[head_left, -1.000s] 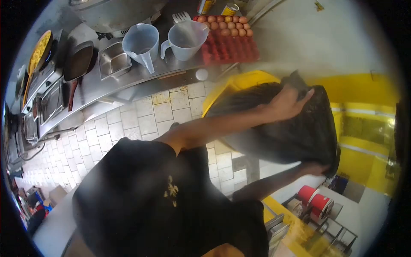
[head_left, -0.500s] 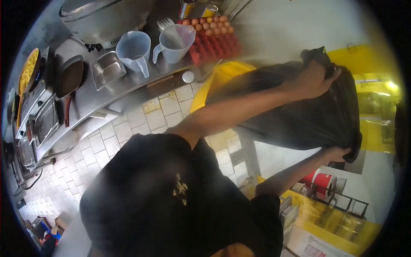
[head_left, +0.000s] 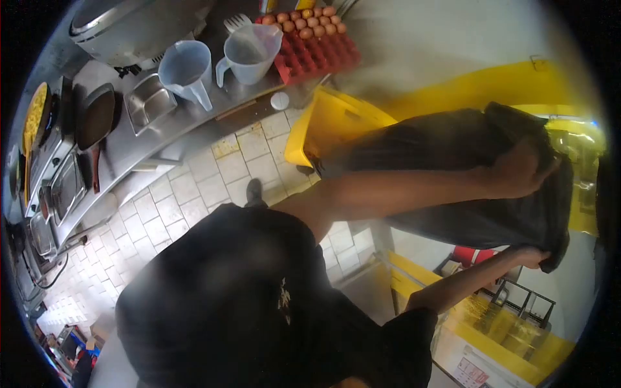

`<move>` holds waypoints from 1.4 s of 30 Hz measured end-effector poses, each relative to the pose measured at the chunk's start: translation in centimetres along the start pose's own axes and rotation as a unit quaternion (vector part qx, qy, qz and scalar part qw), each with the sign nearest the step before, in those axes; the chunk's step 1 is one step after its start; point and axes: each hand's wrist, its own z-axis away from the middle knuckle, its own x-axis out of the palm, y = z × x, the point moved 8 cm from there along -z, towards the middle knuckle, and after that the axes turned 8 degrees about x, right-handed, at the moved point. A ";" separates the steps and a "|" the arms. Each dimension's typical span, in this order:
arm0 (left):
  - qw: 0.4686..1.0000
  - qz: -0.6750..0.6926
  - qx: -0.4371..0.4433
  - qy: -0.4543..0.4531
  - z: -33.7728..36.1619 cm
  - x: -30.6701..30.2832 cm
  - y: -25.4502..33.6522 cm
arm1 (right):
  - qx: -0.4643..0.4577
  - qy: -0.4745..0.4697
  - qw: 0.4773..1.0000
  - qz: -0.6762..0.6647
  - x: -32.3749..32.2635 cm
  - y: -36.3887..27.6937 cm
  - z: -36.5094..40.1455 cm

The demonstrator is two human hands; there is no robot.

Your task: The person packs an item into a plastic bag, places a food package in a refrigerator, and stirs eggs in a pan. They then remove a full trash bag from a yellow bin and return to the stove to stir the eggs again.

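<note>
A black garbage bag (head_left: 446,145) stretches across the right of the view, its far end reaching into a yellow bin (head_left: 352,119). My left hand (head_left: 521,169), at the end of the upper arm, is closed around the gathered bag near its rim. Lower down, my right hand (head_left: 527,257) grips the opposite edge of the rim. Between the hands the plastic is pulled taut. The bag's inside and its contents are hidden.
A steel counter (head_left: 187,126) carries two plastic measuring jugs (head_left: 251,58), a red egg tray (head_left: 317,58) with eggs, a metal pan (head_left: 149,103) and a frying pan (head_left: 96,119). Below is a tiled floor (head_left: 194,187) with a shoe (head_left: 254,193). Yellow-edged shelving (head_left: 414,278) stands at lower right.
Both hands and the bag's rim have moved right and down in the view. More of the yellow bin's opening shows, and a shoe has come into sight. The view itself has shifted slightly.
</note>
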 end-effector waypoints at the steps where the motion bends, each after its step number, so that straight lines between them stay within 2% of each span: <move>1: 1.000 0.001 -0.007 0.006 0.1 1.7 -0.4 | -0.026 0.015 0.999 0.013 -0.9 -0.6 -2.6; 3: 0.998 0.008 -0.001 -0.055 0.0 4.7 0.6 | -0.053 0.028 0.998 0.021 -1.5 -0.5 -5.1; 7: 0.996 0.061 0.041 0.052 2.8 10.1 0.4 | -0.045 0.001 0.998 0.040 -2.8 1.9 -9.5; 8: 0.993 0.106 -0.025 -0.055 3.8 11.6 0.0 | -0.042 -0.004 0.998 0.043 -3.2 3.0 -10.9; 9: 0.992 0.106 -0.025 -0.059 4.7 12.6 -0.5 | -0.038 -0.007 0.998 0.047 -3.9 4.1 -12.3; 11: 0.989 0.029 -0.106 -0.096 7.1 14.8 -3.4 | -0.030 -0.018 0.998 0.060 -5.5 7.0 -15.5; 12: 0.993 -0.004 -0.106 -0.046 8.2 15.4 -5.2 | -0.026 -0.027 0.997 0.072 -6.4 8.4 -17.3; 14: 0.991 -0.109 -0.073 -0.011 10.3 15.1 -7.5 | -0.005 -0.051 0.989 0.139 -6.4 14.0 -20.6; 16: 0.976 -0.120 -0.172 -0.056 12.5 13.5 -9.5 | -0.070 -0.145 0.967 0.198 -5.9 19.5 -21.0; 17: 0.985 -0.139 -0.056 0.085 13.9 12.5 -10.3 | -0.168 -0.181 0.933 0.261 -5.4 24.3 -22.8; 18: 0.976 -0.148 -0.162 0.001 15.6 12.3 -12.4 | -0.266 -0.218 0.881 0.325 -4.6 28.0 -24.7; 20: 0.977 -0.153 -0.142 0.045 18.8 10.8 -15.4 | -0.066 -0.260 0.948 0.174 -3.8 29.4 -19.8; 22: 0.975 -0.144 -0.159 0.054 22.1 9.7 -18.3 | 0.001 -0.319 0.948 0.019 -3.5 35.9 -19.1; 23: 0.970 -0.173 -0.159 0.055 24.0 9.3 -19.7 | 0.024 -0.311 0.949 0.040 -3.1 35.8 -16.7; 25: 0.968 -0.192 -0.156 0.051 27.3 9.3 -21.7 | 0.078 -0.361 0.929 0.034 -1.9 36.9 -13.9; 26: 0.970 -0.184 -0.153 0.047 29.0 9.5 -22.6 | 0.035 -0.346 0.935 0.072 -2.5 39.9 -14.0; 27: 0.963 -0.247 -0.112 0.006 31.9 10.2 -24.0 | -0.010 -0.333 0.936 0.112 -3.3 43.1 -14.5; 28: 0.948 -0.311 -0.063 -0.032 34.0 10.9 -26.0 | -0.010 -0.359 0.928 0.104 -2.5 43.7 -13.3; 31: 0.945 -0.304 -0.109 -0.056 38.2 11.0 -30.3 | -0.001 -0.400 0.910 0.107 -0.8 48.4 -10.7; 33: 0.941 -0.216 -0.261 0.028 40.8 9.5 -34.7 | 0.007 -0.425 0.900 0.099 0.1 54.7 -10.1; 34: 0.940 -0.220 -0.261 0.031 41.5 9.1 -36.6 | 0.021 -0.429 0.897 0.108 1.2 55.9 -9.2; 35: 0.921 -0.278 -0.272 0.009 42.1 8.7 -38.9 | -0.027 -0.458 0.878 0.140 3.0 56.4 -8.1; 36: 0.898 -0.335 -0.285 -0.011 43.1 8.6 -41.0 | -0.026 -0.473 0.872 0.122 4.6 57.8 -7.3; 37: 0.896 -0.338 -0.287 -0.006 42.9 7.8 -43.0 | -0.024 -0.490 0.865 0.103 6.6 59.6 -6.4; 39: 0.874 -0.344 -0.342 -0.028 43.8 6.5 -47.1 | -0.094 -0.511 0.844 0.135 9.9 62.6 -4.7; 40: 0.870 -0.346 -0.350 -0.027 45.4 5.7 -49.1 | -0.086 -0.522 0.839 0.125 10.7 64.7 -3.6; 41: 0.821 -0.474 -0.305 -0.087 47.2 5.0 -51.6 | -0.081 -0.532 0.835 0.112 11.7 67.0 -2.6; 42: 0.753 -0.591 -0.251 -0.144 48.6 4.7 -53.7 | -0.021 -0.512 0.849 0.128 11.8 70.7 -1.9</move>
